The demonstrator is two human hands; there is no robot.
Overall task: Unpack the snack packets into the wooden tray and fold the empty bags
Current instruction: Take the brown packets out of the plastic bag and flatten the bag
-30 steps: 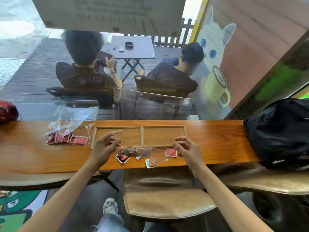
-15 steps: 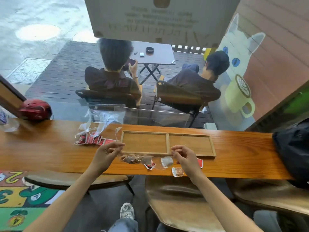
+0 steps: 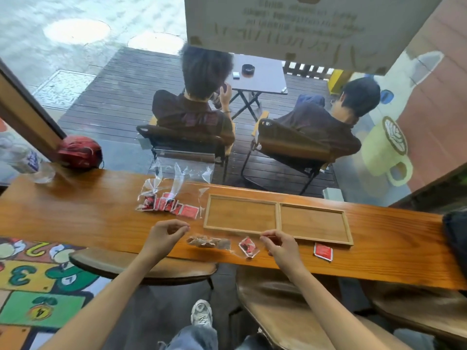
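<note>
Both hands hover over the near edge of the wooden counter (image 3: 75, 210), a clear plastic bag (image 3: 222, 245) stretched between them. The left hand (image 3: 164, 234) has thumb and forefinger pressed together, seemingly pinching the bag's left end; the film is too faint to be sure. The right hand (image 3: 281, 245) pinches the opposite end the same way. Inside the bag lie brown snack packets (image 3: 208, 242) and a red packet (image 3: 249, 246), just beside the right fingers. The two-compartment wooden tray (image 3: 278, 218) sits just beyond the hands. Another red packet (image 3: 323, 251) lies right of the right hand, and a second bag of red packets (image 3: 166, 203) rests left of the tray.
</note>
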